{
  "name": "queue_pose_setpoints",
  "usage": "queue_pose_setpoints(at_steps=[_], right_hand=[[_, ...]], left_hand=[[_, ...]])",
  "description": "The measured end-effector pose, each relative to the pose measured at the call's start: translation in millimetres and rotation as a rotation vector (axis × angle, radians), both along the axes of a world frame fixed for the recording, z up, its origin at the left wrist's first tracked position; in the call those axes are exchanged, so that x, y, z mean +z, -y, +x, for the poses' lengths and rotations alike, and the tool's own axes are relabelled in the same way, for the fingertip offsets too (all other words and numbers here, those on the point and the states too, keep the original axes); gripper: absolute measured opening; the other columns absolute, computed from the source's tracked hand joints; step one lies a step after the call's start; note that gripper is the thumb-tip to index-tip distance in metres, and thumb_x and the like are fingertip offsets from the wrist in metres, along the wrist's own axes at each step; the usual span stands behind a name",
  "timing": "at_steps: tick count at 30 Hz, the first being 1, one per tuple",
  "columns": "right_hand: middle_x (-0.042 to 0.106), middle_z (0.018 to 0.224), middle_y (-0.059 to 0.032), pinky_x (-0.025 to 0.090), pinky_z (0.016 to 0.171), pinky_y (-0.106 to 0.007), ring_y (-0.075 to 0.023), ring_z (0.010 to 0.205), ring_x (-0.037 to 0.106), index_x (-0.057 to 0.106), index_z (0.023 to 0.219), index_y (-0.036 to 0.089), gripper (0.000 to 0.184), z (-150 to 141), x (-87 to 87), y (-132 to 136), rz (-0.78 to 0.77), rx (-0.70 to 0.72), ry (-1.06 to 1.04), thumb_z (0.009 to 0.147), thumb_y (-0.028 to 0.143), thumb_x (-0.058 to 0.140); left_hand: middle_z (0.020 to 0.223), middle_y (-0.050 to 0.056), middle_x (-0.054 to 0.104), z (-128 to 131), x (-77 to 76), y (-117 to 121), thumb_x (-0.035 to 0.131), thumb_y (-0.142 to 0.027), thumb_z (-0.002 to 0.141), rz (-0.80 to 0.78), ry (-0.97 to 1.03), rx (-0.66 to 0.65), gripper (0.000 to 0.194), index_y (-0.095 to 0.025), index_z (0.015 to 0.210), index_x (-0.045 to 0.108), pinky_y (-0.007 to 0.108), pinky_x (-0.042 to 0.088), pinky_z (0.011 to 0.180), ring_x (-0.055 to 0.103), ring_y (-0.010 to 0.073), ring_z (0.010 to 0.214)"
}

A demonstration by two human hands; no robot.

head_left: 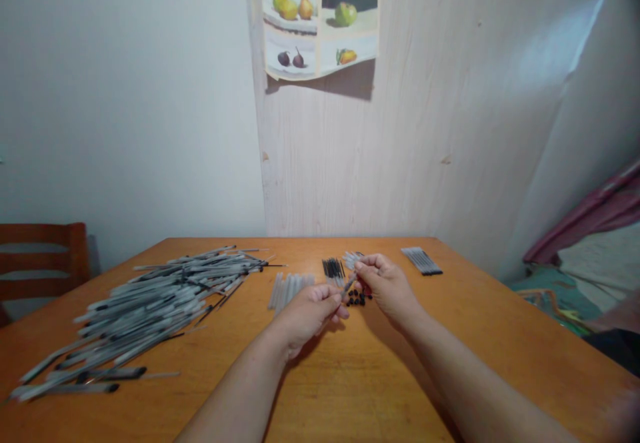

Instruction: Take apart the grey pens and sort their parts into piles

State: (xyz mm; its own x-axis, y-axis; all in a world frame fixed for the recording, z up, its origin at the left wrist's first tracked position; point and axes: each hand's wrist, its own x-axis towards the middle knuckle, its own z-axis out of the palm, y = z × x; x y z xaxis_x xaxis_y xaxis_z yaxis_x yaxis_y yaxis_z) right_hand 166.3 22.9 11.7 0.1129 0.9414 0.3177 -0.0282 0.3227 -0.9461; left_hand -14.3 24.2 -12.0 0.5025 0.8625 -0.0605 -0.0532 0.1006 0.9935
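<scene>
Both of my hands meet over the middle of a wooden table (350, 389). My left hand (310, 313) and my right hand (385, 283) are both closed around one clear pen (349, 281), held slanted between them. Just beyond the fingers lie several small black caps (357, 298). Behind them sit a short row of black refills (333, 268) and a few clear barrels (289, 289).
A large heap of clear and grey pens (150, 309) covers the left part of the table. A small bundle of pens (421, 260) lies at the far right. A wooden chair (43, 259) stands at left; a fruit poster (320, 26) hangs on the wall.
</scene>
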Motion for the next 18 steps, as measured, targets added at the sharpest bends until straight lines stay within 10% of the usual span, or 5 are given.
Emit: queue_pose_setpoints(at_steps=[18], right_hand=[[0.066,0.072,-0.0024,0.046,0.063,-0.030,-0.0187,0.068,0.061,0.069,0.078,0.023,0.037,-2.2,-7.9,6.2,0.274,-0.070,0.503,0.094,0.049,0.049]], left_hand=[[0.084,0.007,0.069,-1.4,9.8,5.9,0.072,-0.050,0.074,-0.027,-0.009,0.078,0.039,-0.015,0.088,0.062,0.024,0.036,0.060,0.056,0.0117,0.063]])
